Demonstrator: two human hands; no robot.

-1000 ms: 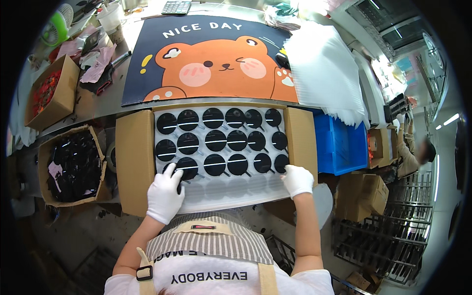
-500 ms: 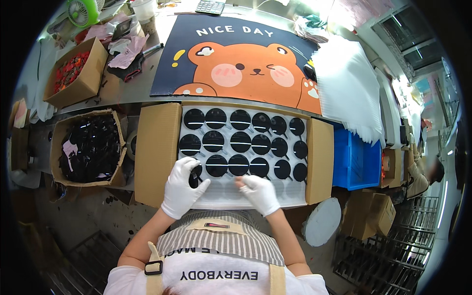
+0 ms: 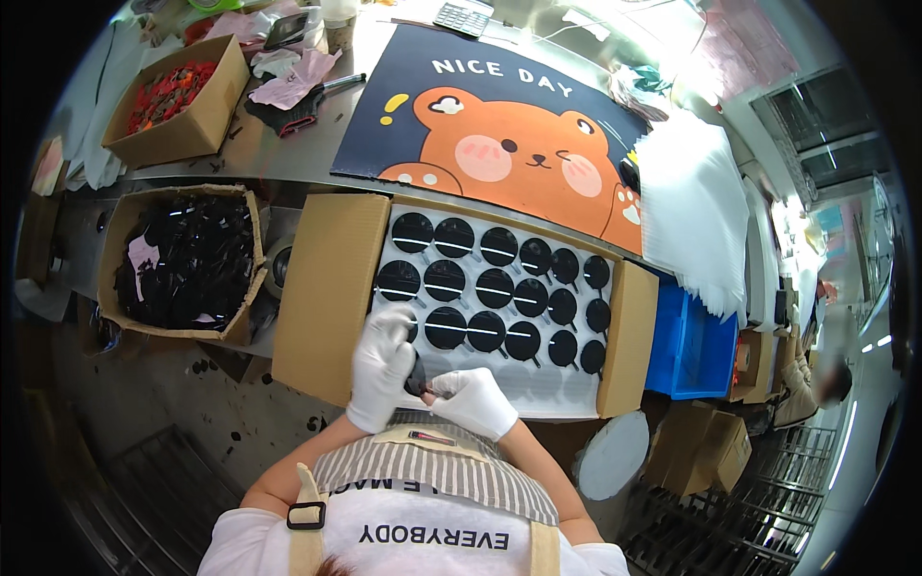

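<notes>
My left hand (image 3: 382,370), in a white glove, is closed around a black round lens-like disc (image 3: 415,374) at the near left of a cardboard box. My right hand (image 3: 473,401), gloved with bare fingertips showing, pinches at the same disc's lower right edge; the exact contact is partly hidden. The open cardboard box (image 3: 328,298) has a white lining (image 3: 461,370). Several black discs (image 3: 446,327) with short thin stems lie in it in rows. Part of another disc shows behind my left fingers.
Left stands a carton (image 3: 261,226) of dark glossy pieces; behind it, a carton (image 3: 178,146) of red bits. A bear-printed mat (image 3: 389,144) lies beyond the box. White sheets (image 3: 696,192) and a blue bin (image 3: 684,384) are at right. Another person's sleeve (image 3: 795,389) shows far right.
My right hand has moved left and nearer me to meet my left hand. The disc by my left hand has come out toward me. The whole view has shifted and turned slightly.
</notes>
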